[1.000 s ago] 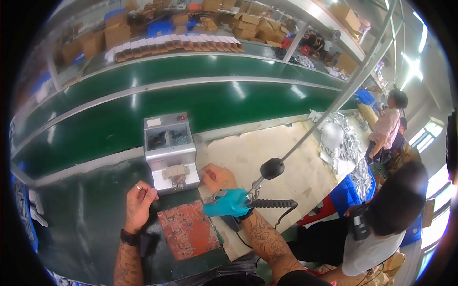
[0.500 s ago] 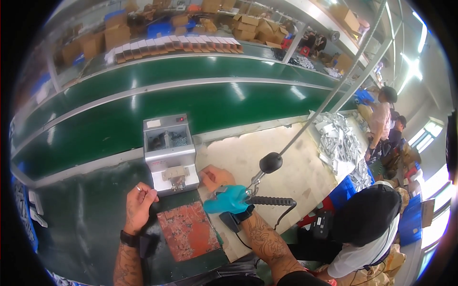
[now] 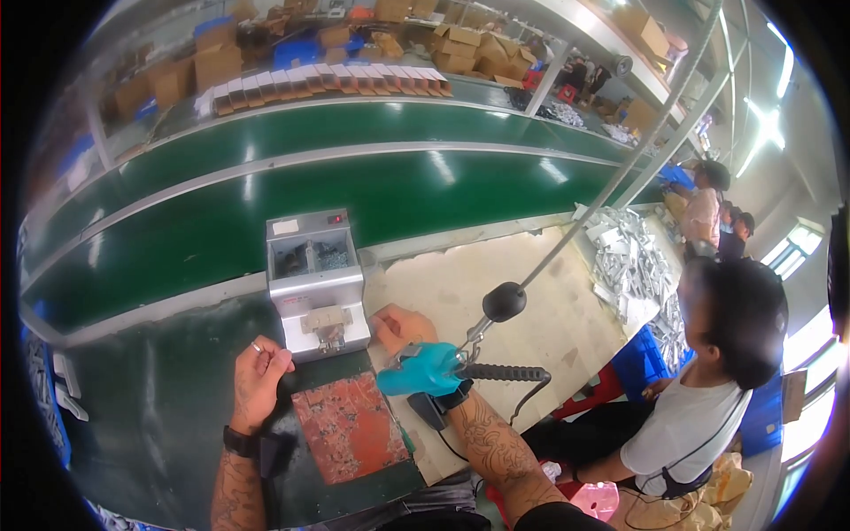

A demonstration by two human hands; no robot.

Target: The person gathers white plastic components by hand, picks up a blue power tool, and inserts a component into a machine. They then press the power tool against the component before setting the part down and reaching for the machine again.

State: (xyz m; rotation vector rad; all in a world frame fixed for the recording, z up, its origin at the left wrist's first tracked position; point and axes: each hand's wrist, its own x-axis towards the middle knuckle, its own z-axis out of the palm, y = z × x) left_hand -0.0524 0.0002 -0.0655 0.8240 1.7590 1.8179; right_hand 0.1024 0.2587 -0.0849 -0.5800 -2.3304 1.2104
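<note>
My left hand (image 3: 257, 376) and my right hand (image 3: 407, 329) flank the silver feeder box (image 3: 316, 290).
At left, my left hand, ringed and with a black band (image 3: 240, 441) at the wrist, curls beside the feeder box's near corner; I cannot tell whether its thumb and fingertips meet. The feeder box stands upright on the dark green bench (image 3: 168, 398), small metal pieces (image 3: 333, 257) in its top tray; a worn red mat (image 3: 350, 425) lies just in front. My right hand bends near the box's right side, its grip too hidden to tell. Over that wrist, the teal power tool (image 3: 421, 373) hangs tilted from a line with a black ball (image 3: 504, 302). Farther right are heaped silvery parts (image 3: 630, 261), a blue crate (image 3: 644, 363) and a co-worker in a white shirt (image 3: 695, 425).
</note>
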